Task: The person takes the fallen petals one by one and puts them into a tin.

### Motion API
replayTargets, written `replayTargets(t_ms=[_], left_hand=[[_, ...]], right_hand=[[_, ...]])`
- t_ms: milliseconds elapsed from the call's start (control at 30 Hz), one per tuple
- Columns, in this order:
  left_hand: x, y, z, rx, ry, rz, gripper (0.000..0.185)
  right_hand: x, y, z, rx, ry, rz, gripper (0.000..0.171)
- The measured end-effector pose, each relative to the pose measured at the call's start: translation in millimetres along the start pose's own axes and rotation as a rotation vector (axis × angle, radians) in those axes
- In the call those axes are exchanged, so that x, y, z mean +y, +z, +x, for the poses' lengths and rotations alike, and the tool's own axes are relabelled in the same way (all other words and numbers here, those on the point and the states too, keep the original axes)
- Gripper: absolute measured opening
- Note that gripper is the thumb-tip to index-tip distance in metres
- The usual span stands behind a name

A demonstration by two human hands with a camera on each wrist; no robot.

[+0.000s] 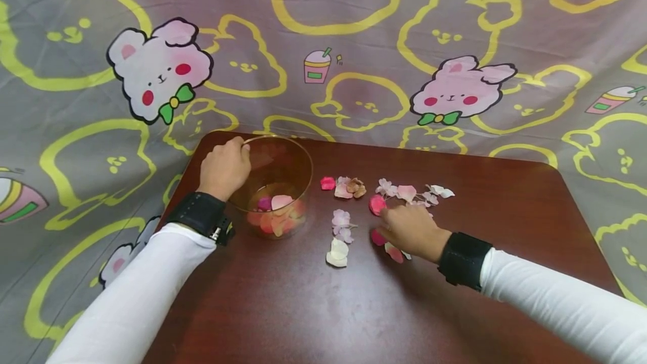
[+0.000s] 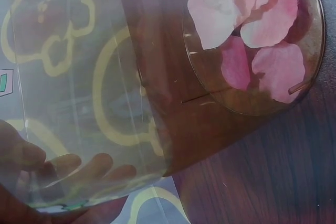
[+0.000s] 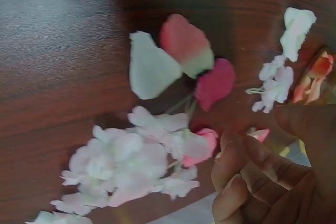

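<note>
My left hand [image 1: 224, 167] grips the rim of a clear glass bowl [image 1: 301, 168] at the table's back left. Its fingers [image 2: 79, 166] show through the glass wall. Pink, red and orange petals [image 2: 252, 40] lie in the bowl's bottom. My right hand [image 1: 411, 229] rests on the table among loose petals, fingers curled. A small pink petal [image 3: 257, 134] sits between thumb and fingers of this hand [image 3: 262, 140]. A red petal [image 1: 376, 205] lies just beyond the knuckles. White blossoms [image 3: 126, 166] lie close to the fingers.
A dark wooden table [image 1: 303, 308] carries scattered petals: pink [image 1: 327, 183], brown [image 1: 356, 185], lilac [image 1: 341, 219] and white [image 1: 337, 253]. Grey cloth with yellow and pink bunny prints [image 1: 162, 72] hangs behind and around the table.
</note>
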State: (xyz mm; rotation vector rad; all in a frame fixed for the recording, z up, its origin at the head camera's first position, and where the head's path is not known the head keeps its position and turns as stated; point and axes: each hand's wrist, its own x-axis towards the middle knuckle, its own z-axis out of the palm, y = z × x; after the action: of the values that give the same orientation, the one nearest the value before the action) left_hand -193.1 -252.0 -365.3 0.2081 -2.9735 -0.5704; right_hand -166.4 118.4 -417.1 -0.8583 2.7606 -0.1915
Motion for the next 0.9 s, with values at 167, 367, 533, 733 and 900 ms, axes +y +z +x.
replayTargets(t_ms=[167, 367, 533, 733, 900], left_hand=[[0.8, -0.7, 0.2, -0.003, 0.004, 0.002, 0.035], [0.3, -0.7, 0.8, -0.011, 0.000, 0.004, 0.036], [0.4, 0.0, 1.4, -0.012, 0.003, 0.006, 0.036], [0.3, -0.2, 1.4, -0.009, 0.001, 0.003, 0.036], [0.3, 0.1, 1.5, -0.014, -0.003, 0.002, 0.036]], right_hand=[[10, 6, -7, 0.004, 0.004, -0.012, 0.021], [20, 12, -15, -0.031, 0.030, -0.066, 0.021], [27, 20, -21, -0.074, 0.057, -0.087, 0.024], [32, 29, -27, -0.112, 0.066, -0.085, 0.030], [34, 34, -29, -0.117, 0.061, -0.078, 0.029]])
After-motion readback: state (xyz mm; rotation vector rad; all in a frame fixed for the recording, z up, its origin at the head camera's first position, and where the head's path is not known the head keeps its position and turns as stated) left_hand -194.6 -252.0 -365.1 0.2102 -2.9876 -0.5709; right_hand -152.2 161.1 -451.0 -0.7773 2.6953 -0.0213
